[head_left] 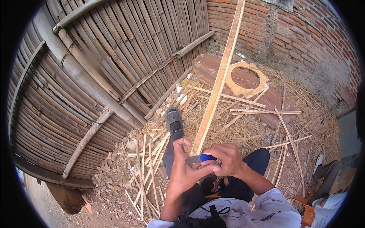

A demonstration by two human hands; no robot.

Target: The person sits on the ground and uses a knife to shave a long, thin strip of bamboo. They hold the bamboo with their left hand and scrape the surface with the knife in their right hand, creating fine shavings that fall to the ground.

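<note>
A long bamboo strip (215, 99) rises from my hands toward the top of the view, its near end between them. My left hand (181, 170) is closed around that near end, forefinger bent beside the strip and thumb stretched across toward my other hand. In my right hand (227, 159) I grip a knife by its blue handle (205, 157). The knife's grey blade (191, 160) lies crosswise at the strip's end, close to my left fingers. Part of the left fingers is hidden behind the blade and the thumb.
Several thin bamboo strips (151, 163) lie on stony ground at left; others cross over shavings at right. Beyond sits a brown board (207, 70) with a pale frame (230, 84) with a round hole. A bamboo wall (125, 49) and brick wall (304, 38) enclose the spot. Another person's leg (326, 175) shows at right.
</note>
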